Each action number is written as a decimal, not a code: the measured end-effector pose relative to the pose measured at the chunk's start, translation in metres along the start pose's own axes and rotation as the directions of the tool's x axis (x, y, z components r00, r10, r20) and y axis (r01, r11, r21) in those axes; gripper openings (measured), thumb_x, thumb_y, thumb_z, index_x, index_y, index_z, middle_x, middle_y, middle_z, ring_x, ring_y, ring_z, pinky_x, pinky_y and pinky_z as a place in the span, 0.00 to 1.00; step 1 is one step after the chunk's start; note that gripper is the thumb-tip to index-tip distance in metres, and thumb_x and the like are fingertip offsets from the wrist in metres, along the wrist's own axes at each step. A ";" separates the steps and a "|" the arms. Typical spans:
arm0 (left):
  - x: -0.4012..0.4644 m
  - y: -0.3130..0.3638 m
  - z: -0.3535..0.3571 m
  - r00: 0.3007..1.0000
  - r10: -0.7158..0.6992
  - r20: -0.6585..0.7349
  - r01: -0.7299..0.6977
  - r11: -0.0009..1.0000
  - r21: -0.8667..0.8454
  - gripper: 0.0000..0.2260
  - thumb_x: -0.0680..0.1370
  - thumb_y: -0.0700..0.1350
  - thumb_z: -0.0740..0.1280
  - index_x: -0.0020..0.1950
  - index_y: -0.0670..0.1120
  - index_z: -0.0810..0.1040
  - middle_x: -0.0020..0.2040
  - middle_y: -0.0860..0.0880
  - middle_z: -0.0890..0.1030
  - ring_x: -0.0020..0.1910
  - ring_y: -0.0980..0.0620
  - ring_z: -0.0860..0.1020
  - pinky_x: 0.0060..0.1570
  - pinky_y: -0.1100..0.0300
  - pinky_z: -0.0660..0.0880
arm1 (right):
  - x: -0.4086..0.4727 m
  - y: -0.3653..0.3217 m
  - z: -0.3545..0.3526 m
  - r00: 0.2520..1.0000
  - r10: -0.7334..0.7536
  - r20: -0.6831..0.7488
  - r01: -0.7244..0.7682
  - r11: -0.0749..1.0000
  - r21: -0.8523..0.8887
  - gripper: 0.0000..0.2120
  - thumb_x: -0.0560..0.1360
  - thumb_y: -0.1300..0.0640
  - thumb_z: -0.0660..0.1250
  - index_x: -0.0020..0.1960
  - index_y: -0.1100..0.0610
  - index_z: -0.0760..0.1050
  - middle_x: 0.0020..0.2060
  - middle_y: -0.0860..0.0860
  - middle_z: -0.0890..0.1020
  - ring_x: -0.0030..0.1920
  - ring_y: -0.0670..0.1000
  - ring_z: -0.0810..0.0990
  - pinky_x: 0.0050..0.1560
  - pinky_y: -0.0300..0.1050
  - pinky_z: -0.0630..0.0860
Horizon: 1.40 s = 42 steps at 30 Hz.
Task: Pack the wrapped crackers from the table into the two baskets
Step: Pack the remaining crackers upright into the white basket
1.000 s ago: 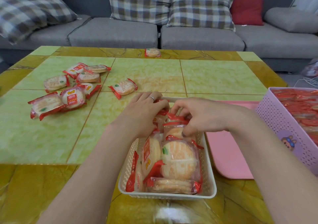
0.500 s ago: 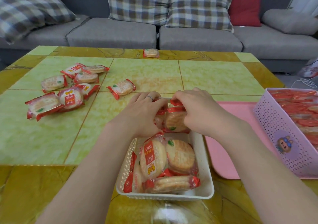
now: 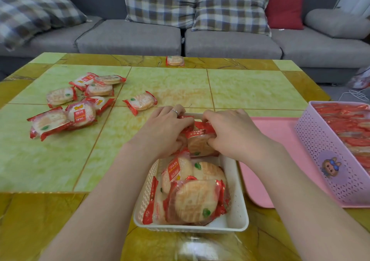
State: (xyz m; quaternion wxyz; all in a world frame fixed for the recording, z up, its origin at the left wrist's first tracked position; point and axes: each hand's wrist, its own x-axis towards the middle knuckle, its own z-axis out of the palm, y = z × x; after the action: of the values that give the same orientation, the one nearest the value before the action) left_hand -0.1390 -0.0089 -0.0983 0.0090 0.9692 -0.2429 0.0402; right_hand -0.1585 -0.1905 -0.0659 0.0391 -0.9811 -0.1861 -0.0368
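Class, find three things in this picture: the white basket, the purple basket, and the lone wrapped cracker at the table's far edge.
white basket (image 3: 238,210), head view, on its right wall.
purple basket (image 3: 320,152), head view, on its perforated side wall.
lone wrapped cracker (image 3: 175,60), head view, on the cracker's middle.

Both forearms reach forward, converging. The left hand (image 3: 164,132) and right hand (image 3: 232,134) lie knuckles up, fingers curled downward, apparently gripping; fingertips are hidden.

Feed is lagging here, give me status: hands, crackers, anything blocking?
Left hand, right hand both gripping packs in white basket. Loose crackers wait at table's left. Nothing blocking.
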 end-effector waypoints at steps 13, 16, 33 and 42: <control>0.000 0.000 0.000 0.999 -0.046 -0.020 0.044 0.994 -0.104 0.32 0.72 0.59 0.70 0.75 0.59 0.67 0.66 0.52 0.71 0.65 0.48 0.69 0.68 0.55 0.60 | -0.002 -0.012 -0.009 0.989 0.138 -0.049 -0.142 0.985 -0.101 0.09 0.77 0.59 0.64 0.56 0.52 0.68 0.44 0.50 0.72 0.49 0.57 0.71 0.49 0.54 0.61; 0.002 0.001 0.001 0.997 -0.055 -0.054 0.050 0.994 -0.093 0.29 0.73 0.60 0.69 0.74 0.58 0.69 0.64 0.51 0.72 0.64 0.47 0.71 0.67 0.54 0.62 | 0.000 -0.009 -0.005 0.994 0.111 0.007 -0.110 0.991 -0.082 0.14 0.77 0.60 0.63 0.62 0.53 0.71 0.51 0.53 0.78 0.57 0.58 0.74 0.51 0.53 0.64; 0.004 0.001 0.005 0.995 -0.044 -0.085 0.032 0.989 -0.143 0.20 0.70 0.58 0.70 0.59 0.51 0.76 0.57 0.52 0.74 0.55 0.48 0.73 0.61 0.55 0.64 | 0.001 0.001 0.015 0.991 -0.043 -0.128 0.052 0.996 0.072 0.15 0.74 0.63 0.68 0.58 0.54 0.70 0.51 0.50 0.76 0.53 0.54 0.72 0.53 0.49 0.70; -0.001 -0.008 -0.005 1.000 -0.024 0.017 0.027 0.968 -0.249 0.37 0.65 0.50 0.74 0.70 0.55 0.62 0.58 0.55 0.72 0.61 0.49 0.72 0.68 0.53 0.62 | -0.001 0.003 0.021 0.987 -0.010 -0.159 0.000 0.998 -0.065 0.14 0.73 0.56 0.71 0.58 0.55 0.77 0.57 0.52 0.73 0.58 0.56 0.68 0.55 0.49 0.70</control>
State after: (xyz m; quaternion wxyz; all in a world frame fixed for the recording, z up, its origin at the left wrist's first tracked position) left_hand -0.1368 -0.0011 -0.0930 0.1292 0.9637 -0.2336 0.0025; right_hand -0.1571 -0.1921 -0.0868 0.0218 -0.9753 -0.1836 -0.1210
